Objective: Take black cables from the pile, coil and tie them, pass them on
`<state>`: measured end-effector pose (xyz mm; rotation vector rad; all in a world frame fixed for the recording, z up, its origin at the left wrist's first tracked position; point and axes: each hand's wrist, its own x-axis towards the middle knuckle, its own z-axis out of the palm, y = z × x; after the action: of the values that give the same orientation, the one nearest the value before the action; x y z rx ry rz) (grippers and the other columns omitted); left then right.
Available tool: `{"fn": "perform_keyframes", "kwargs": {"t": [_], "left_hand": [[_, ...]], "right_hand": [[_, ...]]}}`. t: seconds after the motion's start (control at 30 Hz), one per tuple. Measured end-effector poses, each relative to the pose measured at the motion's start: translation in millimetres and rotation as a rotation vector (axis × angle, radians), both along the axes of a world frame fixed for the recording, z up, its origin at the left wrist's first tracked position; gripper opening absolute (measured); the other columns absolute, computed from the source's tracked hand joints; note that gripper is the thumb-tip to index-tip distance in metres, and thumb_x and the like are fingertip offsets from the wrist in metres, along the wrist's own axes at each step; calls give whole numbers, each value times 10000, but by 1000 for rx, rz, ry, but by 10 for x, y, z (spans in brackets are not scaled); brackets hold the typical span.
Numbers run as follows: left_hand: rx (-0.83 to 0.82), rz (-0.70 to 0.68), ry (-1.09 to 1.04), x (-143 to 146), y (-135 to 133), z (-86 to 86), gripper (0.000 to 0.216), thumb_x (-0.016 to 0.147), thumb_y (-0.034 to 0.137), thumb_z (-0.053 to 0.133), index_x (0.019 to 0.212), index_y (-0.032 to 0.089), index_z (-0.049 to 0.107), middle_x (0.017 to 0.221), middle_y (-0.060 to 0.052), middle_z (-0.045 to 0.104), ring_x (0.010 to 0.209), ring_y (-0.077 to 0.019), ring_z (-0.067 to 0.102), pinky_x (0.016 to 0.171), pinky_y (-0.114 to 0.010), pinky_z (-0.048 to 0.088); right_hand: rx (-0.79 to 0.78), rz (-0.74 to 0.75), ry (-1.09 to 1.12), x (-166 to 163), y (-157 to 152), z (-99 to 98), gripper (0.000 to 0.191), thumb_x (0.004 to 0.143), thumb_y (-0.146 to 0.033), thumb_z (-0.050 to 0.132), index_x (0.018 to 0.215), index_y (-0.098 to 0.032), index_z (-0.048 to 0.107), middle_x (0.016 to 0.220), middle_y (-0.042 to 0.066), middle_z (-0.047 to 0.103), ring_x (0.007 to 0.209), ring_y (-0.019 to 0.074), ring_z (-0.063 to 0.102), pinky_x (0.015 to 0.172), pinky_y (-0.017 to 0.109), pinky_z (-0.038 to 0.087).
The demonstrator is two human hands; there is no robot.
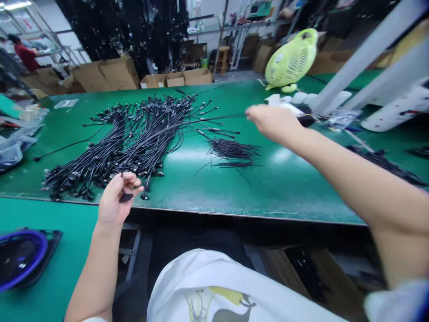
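My left hand (pixel 119 197) is closed near the table's front edge, with a black connector end of a cable between its fingers. Out over the middle right of the table, my right hand (pixel 273 121) pinches the end of a thin black cable (pixel 231 116). From there the cable runs left across a large pile of black cables (pixel 144 134); whether it is the same one my left hand holds is hard to follow. Below and left of my right hand lies a small bundle of thin black strips (pixel 234 150), perhaps ties.
A yellow-green slotted plastic fan (pixel 291 60) stands at the back right of the green table (pixel 201 192). Grey posts (pixel 355 58) slant past on the right, near more black cables (pixel 389 165). A blue-rimmed round object (pixel 43 250) sits lower left. Cardboard boxes (pixel 107 74) stand behind.
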<state>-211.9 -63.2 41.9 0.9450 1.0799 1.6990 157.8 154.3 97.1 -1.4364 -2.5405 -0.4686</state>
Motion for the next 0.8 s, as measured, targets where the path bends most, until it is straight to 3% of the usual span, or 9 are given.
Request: {"fn": "perform_keyframes", "kwargs": {"t": [0.07,0.13,0.23,0.33,0.43,0.5,0.6,0.7,0.8], "left_hand": [[30,83,320,129,-3,-73,233,854,380,648,931,164,689,1039,-74,628,933,-193,654,778,-315,588],[80,53,648,375,1,-172,244,906,356,572,1000,165,692,1216,-114,586,1089,-230,611,935,-372,527],[46,-264,824,794,-57,-324,265,953,342,490,1049,172,669,1051,-102,658,959,-194,630,922,-346,494],[-187,-584,528,946,-171,-385,302,978,385,451,1051,163,642,593,28,526,494,-90,474,542,-214,437],[-263,-707,2,752,-237,-331,305,948,400,529,954,129,669,458,108,276,348,-25,204,393,-152,248],[-214,-637,-306,561,-277,-256,264,936,339,565,965,104,681,450,129,205,322,-3,103,371,-127,234],[-156,-383,-606,388,-354,-158,294,966,248,501,1166,68,619,466,132,248,297,0,89,343,-85,259],[-129,-238,-761,397,-406,-144,335,994,229,425,1258,66,552,465,124,310,278,-7,160,325,-60,268],[-144,-275,-764,445,-440,-196,279,966,201,479,1160,48,609,435,131,261,265,-4,145,313,-62,257]], "right_hand": [[-129,149,-113,-131,-570,-252,240,968,-217,422,966,-138,649,880,91,678,720,153,560,566,272,208],[-212,407,-101,-302,-1151,-450,239,968,-246,436,862,-155,630,766,56,657,661,140,559,545,268,194],[-255,583,11,-593,-1653,-508,275,991,-276,409,828,-160,598,723,34,629,625,123,548,540,272,200],[-239,491,114,-694,-1503,-456,323,979,-417,448,869,-159,607,806,48,647,700,138,575,538,268,211],[-252,416,164,-482,-1137,-548,324,974,-434,447,921,-170,626,867,53,665,768,159,602,552,254,270],[-278,410,220,-291,-1000,-708,313,996,-374,392,968,-175,632,898,56,677,801,167,621,600,249,354],[-320,428,302,-109,-991,-1003,350,1010,-333,325,1063,-172,631,955,66,691,840,176,649,687,266,453],[-330,419,342,-54,-1077,-1210,370,1010,-332,318,1157,-176,620,1005,67,704,867,194,674,692,293,495],[-300,337,422,-11,-1106,-1238,386,1005,-360,328,1183,-179,619,1084,80,704,933,225,681,737,331,519]]}}
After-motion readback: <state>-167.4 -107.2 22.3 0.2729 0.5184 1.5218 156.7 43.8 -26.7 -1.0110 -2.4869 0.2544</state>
